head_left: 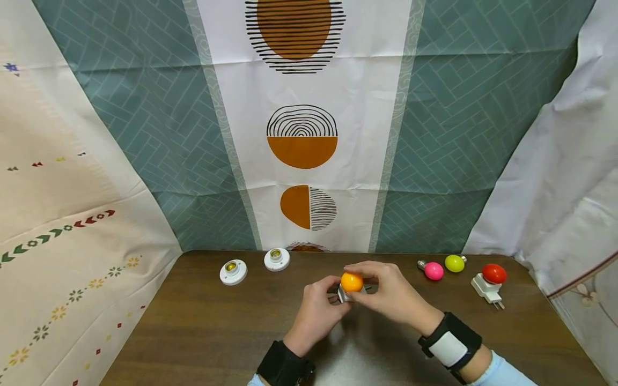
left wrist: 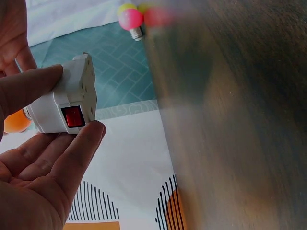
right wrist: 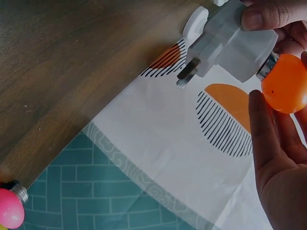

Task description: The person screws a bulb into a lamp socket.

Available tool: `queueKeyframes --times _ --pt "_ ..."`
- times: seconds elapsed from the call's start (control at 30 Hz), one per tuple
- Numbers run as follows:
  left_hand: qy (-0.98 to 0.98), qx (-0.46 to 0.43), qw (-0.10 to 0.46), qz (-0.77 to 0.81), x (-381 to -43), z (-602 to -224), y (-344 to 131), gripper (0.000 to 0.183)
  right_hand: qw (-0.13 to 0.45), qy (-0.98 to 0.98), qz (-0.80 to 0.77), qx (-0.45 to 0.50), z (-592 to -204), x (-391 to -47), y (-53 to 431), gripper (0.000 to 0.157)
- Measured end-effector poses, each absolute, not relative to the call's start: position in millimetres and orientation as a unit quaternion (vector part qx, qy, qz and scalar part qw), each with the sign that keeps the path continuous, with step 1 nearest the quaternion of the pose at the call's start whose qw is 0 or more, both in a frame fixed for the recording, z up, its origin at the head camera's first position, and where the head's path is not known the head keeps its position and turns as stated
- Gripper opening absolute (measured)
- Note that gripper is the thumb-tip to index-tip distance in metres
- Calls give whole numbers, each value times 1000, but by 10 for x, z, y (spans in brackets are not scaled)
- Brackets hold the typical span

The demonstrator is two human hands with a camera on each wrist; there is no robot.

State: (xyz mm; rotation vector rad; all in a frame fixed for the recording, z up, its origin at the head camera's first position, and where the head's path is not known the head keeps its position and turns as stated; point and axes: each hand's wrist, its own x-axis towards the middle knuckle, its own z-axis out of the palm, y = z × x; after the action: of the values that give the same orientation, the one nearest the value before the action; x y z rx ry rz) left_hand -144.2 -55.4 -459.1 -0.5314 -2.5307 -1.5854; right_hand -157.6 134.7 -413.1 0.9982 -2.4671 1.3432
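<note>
My left hand [head_left: 314, 311] grips a white plug-in bulb socket [left wrist: 50, 112] between thumb and fingers. On the socket's side is a red switch [left wrist: 74, 116], and its metal prongs [right wrist: 188, 72] stick out in the right wrist view. With curled fingers and thumb, my right hand [head_left: 391, 295] holds an orange light bulb [head_left: 352, 282] at the socket's mouth. A strip of the bulb's metal base [right wrist: 267, 65] shows outside the socket; how far the rest sits inside is hidden. Both hands are above the table, near its middle.
Two round white lamp holders [head_left: 233, 272] stand at the table's back left. Toward the back right lie a pink bulb [head_left: 434, 271] and a yellow-green bulb [head_left: 454, 263]. Beside them a red bulb [head_left: 494, 273] sits in another white plug-in socket [head_left: 486, 290]. Patterned cloth [head_left: 434, 134] hangs behind the wooden table [head_left: 203, 332].
</note>
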Motion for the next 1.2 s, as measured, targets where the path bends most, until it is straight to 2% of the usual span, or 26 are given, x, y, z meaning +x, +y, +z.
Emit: queueKeyframes --times 0.3,0.57,0.83,1.2 --pt "-832 -181 66 -520 -1456 -4578 -534 35 88 -815 444 361 -4120 -1599 1363 51" --pt "-831 -176 57 -524 -1442 -4589 -529 35 74 -817 458 343 -4141 -1589 1372 44" --pt "-831 -182 65 -522 -1447 -4593 -521 35 93 -814 455 349 -4148 -1595 1369 48" --pt "-829 -176 65 -527 -1454 -4615 -541 35 67 -814 460 348 -4151 -1595 1363 43"
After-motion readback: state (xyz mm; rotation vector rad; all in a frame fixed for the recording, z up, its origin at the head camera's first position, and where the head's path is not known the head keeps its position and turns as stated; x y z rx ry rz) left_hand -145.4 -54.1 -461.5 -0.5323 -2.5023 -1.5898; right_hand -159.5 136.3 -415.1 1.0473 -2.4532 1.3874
